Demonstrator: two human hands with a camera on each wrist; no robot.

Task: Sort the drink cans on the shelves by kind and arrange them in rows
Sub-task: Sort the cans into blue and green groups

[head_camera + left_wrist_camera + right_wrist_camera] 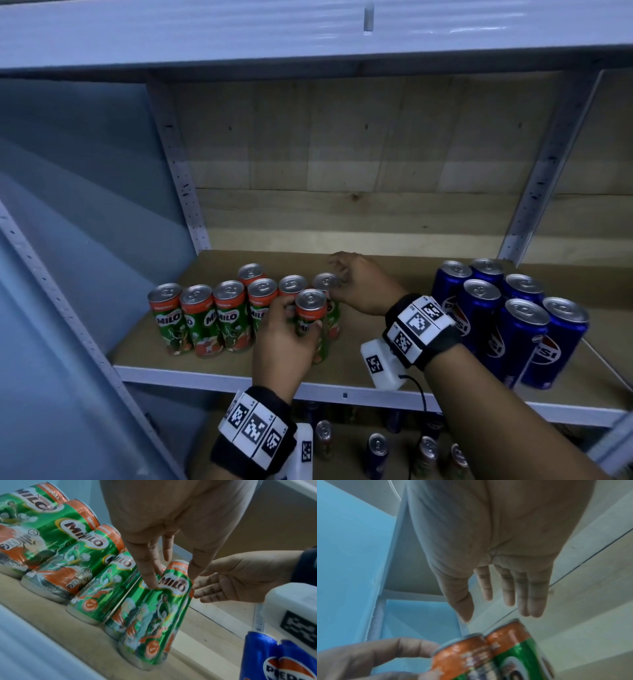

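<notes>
My left hand (pixel 291 318) grips a green and orange Milo can (pixel 311 310) at the front of the shelf, thumb on one side and fingers on the other. In the left wrist view the left hand (pixel 171 574) holds that Milo can (pixel 159 615) near its top. Several more Milo cans (pixel 198 315) stand in a row to its left, with others behind. My right hand (pixel 346 277) hovers with relaxed fingers over the rear Milo can (pixel 327 282). Seen from the right wrist, the right hand (pixel 505 599) is spread above the can tops (pixel 496 649) and holds nothing.
Several blue Pepsi cans (pixel 507 318) stand grouped at the right of the wooden shelf board (pixel 219 363). One Pepsi can (pixel 274 660) shows in the left wrist view. Metal uprights (pixel 178 171) frame the bay. More cans (pixel 376 452) sit on the shelf below.
</notes>
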